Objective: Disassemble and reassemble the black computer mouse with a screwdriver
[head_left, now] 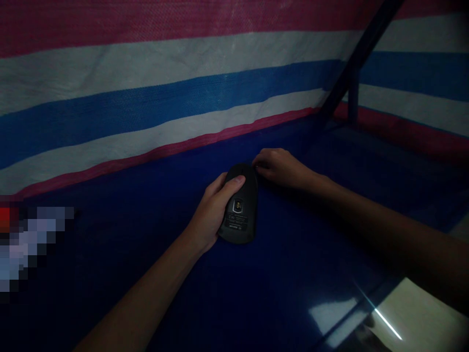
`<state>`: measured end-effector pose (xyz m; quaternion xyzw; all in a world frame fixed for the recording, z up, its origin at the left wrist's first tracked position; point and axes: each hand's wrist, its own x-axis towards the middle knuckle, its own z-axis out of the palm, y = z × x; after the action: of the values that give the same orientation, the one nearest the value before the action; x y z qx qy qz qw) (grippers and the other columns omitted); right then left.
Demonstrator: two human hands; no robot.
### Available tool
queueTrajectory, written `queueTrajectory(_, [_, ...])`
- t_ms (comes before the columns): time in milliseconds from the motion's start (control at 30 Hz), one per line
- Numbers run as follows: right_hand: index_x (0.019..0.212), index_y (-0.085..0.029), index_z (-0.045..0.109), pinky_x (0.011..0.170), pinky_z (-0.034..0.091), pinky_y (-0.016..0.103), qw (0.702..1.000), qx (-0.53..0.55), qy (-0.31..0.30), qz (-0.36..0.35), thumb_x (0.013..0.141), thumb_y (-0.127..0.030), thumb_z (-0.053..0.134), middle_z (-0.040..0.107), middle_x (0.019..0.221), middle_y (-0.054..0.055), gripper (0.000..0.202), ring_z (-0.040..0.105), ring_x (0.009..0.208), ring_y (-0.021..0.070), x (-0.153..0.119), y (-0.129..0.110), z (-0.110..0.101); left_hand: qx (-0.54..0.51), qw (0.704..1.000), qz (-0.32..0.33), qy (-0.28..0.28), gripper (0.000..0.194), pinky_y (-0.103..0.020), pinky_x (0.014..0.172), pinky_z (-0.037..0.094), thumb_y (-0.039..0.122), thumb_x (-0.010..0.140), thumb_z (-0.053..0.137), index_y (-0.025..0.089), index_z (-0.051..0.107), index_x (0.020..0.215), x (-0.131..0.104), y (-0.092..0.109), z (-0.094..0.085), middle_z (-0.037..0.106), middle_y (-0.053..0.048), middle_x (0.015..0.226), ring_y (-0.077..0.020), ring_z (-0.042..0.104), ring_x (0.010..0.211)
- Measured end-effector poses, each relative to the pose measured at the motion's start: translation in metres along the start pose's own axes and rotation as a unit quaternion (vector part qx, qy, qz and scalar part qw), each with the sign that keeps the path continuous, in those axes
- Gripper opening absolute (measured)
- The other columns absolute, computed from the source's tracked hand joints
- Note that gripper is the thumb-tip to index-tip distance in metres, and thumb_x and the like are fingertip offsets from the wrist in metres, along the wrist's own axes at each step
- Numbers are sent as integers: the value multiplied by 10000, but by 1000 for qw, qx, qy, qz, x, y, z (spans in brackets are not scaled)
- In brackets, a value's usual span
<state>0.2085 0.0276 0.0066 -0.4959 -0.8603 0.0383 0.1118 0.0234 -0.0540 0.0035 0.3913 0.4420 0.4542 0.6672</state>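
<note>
A black oval device (240,215), with a small framed window and printed labels on the side that faces up, lies in my left hand (214,208). The thumb presses on its upper part, and the other fingers are hidden beneath or behind it. Just right of the device's top end is my right hand (273,164), its fingers curled and pinched together close to the device's edge. Whether those fingertips hold anything is too dark and small to tell. Both hands are above a dark blue surface (164,274).
A striped red, white and blue sheet (176,102) rises behind the surface. Dark frame bars (353,63) stand at the back right. A pixelated patch (32,239) covers the left edge. Bright reflections (337,318) show at the lower right.
</note>
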Motion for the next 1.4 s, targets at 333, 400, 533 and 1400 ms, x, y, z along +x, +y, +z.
queueTrajectory(333, [907,-143,719,695,412,287,999,50,1,7,828,-152,520,713,883,88,215,635,783,198,1,2,-1,-20,999,-13,27,393,-253,519,482,472,708,686,171,630,955,1,0,0,657,-45,766,-159,626,608])
queueTrajectory(400, [909,-139,718,685,414,278,997,68,5,19,827,-168,527,714,867,80,210,634,765,185,1,4,-3,-48,996,-3,80,419,-261,523,494,480,710,664,166,616,983,1,2,1,663,-47,792,-169,637,628])
queueTrajectory(533, [904,-126,719,664,434,258,993,110,9,46,811,-168,537,711,833,66,208,636,726,159,3,8,-12,-111,976,40,182,337,-259,540,503,440,713,612,177,590,924,1,6,2,621,1,687,-160,633,600])
queueTrajectory(1400, [857,-115,654,712,332,299,989,-14,-10,-150,857,-53,438,637,875,103,224,518,783,179,-4,-20,6,-9,997,-7,81,374,-229,479,414,491,691,684,167,629,868,4,2,-3,568,16,589,-123,557,509])
